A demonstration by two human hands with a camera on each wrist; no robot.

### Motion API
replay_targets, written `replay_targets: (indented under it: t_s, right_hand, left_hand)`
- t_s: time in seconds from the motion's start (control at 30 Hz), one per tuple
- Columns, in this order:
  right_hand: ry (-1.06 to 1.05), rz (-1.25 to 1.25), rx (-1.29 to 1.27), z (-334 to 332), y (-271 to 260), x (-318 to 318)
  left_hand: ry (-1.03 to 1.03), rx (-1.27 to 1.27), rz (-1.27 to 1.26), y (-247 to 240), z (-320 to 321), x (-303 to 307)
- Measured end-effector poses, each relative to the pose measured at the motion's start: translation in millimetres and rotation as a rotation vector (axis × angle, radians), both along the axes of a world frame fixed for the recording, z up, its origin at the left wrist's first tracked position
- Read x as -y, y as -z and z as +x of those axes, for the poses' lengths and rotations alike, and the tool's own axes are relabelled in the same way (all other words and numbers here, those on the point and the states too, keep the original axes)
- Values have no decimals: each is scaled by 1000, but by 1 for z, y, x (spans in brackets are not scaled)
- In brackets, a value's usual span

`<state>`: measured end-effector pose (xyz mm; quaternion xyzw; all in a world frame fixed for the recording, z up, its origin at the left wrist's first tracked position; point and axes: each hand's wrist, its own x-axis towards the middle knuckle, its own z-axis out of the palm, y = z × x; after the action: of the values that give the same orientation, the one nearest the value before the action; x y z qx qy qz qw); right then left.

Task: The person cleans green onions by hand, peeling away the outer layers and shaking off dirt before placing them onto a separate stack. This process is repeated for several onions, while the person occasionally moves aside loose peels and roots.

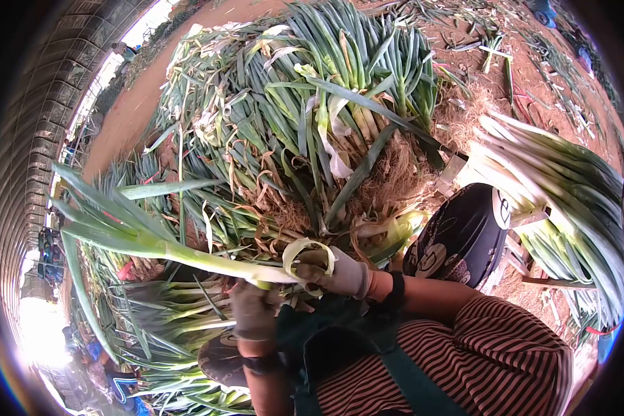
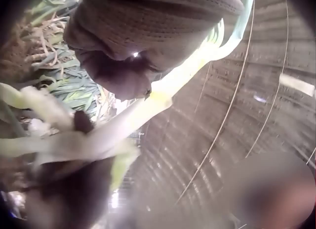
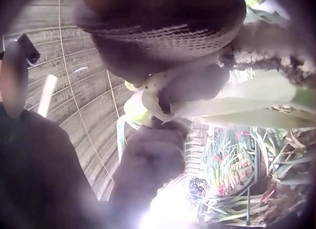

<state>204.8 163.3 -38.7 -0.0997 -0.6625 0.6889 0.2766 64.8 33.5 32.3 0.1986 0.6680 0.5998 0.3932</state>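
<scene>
A long green onion [image 1: 218, 263] with a pale stalk lies across both gloved hands, its green leaves fanning out to the left. My left hand [image 1: 254, 310] grips the stalk from below; in the left wrist view the gloved fingers [image 2: 118, 76] curl round the green onion [image 2: 163, 93]. At the white end, my right hand [image 1: 341, 274] pinches a loosened outer leaf [image 1: 289, 256], which curls up over the fingers. The right wrist view shows the right glove [image 3: 163, 46] close above the left one [image 3: 155, 152], with a pale leaf strip [image 3: 247, 100] stretching out to the right.
A big heap of untrimmed green onions [image 1: 367, 55] with roots stands in front. Cleaned white-stalked ones [image 1: 548, 173] lie on a rack at right. More bundles [image 1: 166, 305] lie at left. A patterned trouser knee [image 1: 464, 239] is beside the right hand.
</scene>
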Motion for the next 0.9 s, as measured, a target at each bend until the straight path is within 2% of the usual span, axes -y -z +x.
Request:
replay_targets:
  t_s: [0.1, 0.13, 0.17, 0.23, 0.27, 0.3, 0.33, 0.37, 0.43, 0.5, 0.57, 0.6, 0.7, 0.77, 0.83, 0.9]
  right_hand:
    - [56, 58, 8, 12, -18, -9]
    - [110, 107, 12, 11, -14, -10]
    - [73, -68, 23, 14, -17, -9]
    - [67, -56, 26, 16, -21, -11]
    - [65, -100, -82, 14, -23, -10]
    - [38, -118, -71, 15, -27, -11]
    - [87, 41, -75, 12, -23, -14]
    - [138, 203, -82, 9, -20, -15]
    - [130, 260, 3, 13, -32, -10]
    - [133, 392, 36, 14, -35, -9]
    - [142, 599, 16, 9, -24, -9]
    - [121, 624, 32, 7, -15, -10]
    - [448, 602, 131, -1, -7, -36]
    - [730, 408, 264, 2, 24, -81]
    - [1095, 807, 286, 17, -18, -100]
    - [1055, 830, 223, 16, -75, -75]
  left_hand:
    - [184, -156, -338, 31, 35, -1]
    - [254, -111, -380, 63, 32, 7]
    - [317, -66, -424, 74, 31, 12]
    - [24, -55, -301, 76, 23, 14]
    - [-54, -227, -248, 65, 7, 13]
    - [-178, -164, -152, 55, -11, 13]
    - [-287, -329, 33, 43, -20, 10]
    - [-335, -256, 149, 21, -27, 8]
    - [-351, -288, 362, -5, -45, 5]
    - [-252, -349, 575, -46, -32, -11]
    - [-210, -105, 601, -53, -44, -12]
    - [-212, 81, 673, -51, -50, -5]
    - [-321, 166, 740, -46, -49, 9]
    - [-426, 82, 758, -46, -45, 29]
    - [-409, 115, 884, -21, -64, 67]
    - [-505, 113, 873, -9, -59, 88]
